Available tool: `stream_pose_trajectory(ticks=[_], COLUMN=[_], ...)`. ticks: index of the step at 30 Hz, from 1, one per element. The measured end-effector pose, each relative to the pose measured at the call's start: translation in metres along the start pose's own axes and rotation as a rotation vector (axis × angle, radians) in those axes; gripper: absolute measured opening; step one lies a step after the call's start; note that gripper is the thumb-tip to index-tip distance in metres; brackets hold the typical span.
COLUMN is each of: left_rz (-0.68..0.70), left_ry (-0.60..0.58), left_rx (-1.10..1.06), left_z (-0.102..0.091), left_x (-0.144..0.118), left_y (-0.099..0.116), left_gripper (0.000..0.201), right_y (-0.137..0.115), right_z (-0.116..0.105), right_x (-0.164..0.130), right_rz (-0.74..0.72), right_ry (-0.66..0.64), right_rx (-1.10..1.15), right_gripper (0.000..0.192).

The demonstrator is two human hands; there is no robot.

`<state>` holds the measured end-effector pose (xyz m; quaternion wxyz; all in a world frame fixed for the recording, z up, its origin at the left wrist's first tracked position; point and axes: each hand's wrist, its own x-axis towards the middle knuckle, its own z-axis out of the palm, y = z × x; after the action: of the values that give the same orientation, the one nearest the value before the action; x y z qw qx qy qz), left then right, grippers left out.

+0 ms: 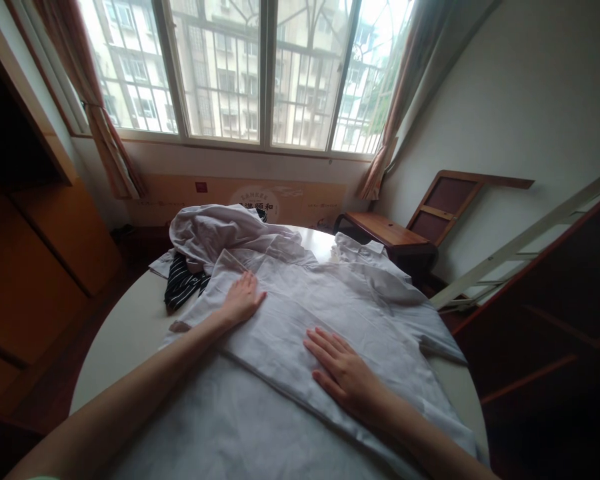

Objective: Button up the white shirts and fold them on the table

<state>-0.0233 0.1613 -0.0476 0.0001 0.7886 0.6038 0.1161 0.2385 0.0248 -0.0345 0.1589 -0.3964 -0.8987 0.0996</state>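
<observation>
On the left of the round worktop (120, 333), a heap of unsorted clothes is seen: a crumpled white garment (205, 230) lying over a black striped garment (183, 283), neither of them folded. Just beside that heap, the left hand (241, 298) is laid open and flat, palm down, on the upper left part of a white shirt (330, 300), with nothing gripped. The shirt is spread across the middle of the worktop, its collar (355, 250) pointing toward the window; one long fold already appears to be laid across its body, and the cloth is being pressed smooth. Further right, the right hand (343, 370) is rested open on the folded panel, fingers spread. The fold is judged barely begun: further folds remain, and the heap is untouched.
</observation>
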Motion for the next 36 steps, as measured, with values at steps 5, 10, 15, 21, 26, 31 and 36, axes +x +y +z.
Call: stream_pose_trajectory(ticks=[5, 10, 15, 21, 26, 31, 36], left_rz=[0.326, 0.608, 0.548, 0.105, 0.008, -0.008, -0.103], left_ry=[-0.087, -0.15, -0.134, -0.084, -0.02, -0.001, -0.03], left_rx=[-0.203, -0.303, -0.236, -0.017, 0.026, -0.045, -0.109], left_z=[0.008, 0.003, -0.002, -0.008, -0.012, -0.013, -0.015], left_x=[-0.042, -0.069, -0.042, -0.012, -0.016, -0.019, -0.017], left_y=[0.079, 0.107, 0.062, -0.029, -0.057, -0.054, -0.034], left_gripper=[0.065, 0.064, 0.06, 0.064, 0.061, 0.056, 0.056], right_y=[0.002, 0.007, -0.002, -0.005, 0.0, 0.008, 0.012], right_z=[0.0, -0.001, -0.006, -0.005, -0.005, -0.008, -0.015], right_x=[0.001, -0.001, -0.002, -0.006, -0.036, -0.081, -0.106], right_rz=[0.097, 0.166, -0.009, 0.056, 0.165, 0.291, 0.417], right_ry=[0.197, 0.419, 0.119, -0.086, -0.069, -0.003, 0.099], right_rx=[0.053, 0.081, 0.011, -0.041, -0.102, -0.087, 0.094], right_gripper=[0.032, 0.03, 0.049, 0.056, 0.058, 0.056, 0.049])
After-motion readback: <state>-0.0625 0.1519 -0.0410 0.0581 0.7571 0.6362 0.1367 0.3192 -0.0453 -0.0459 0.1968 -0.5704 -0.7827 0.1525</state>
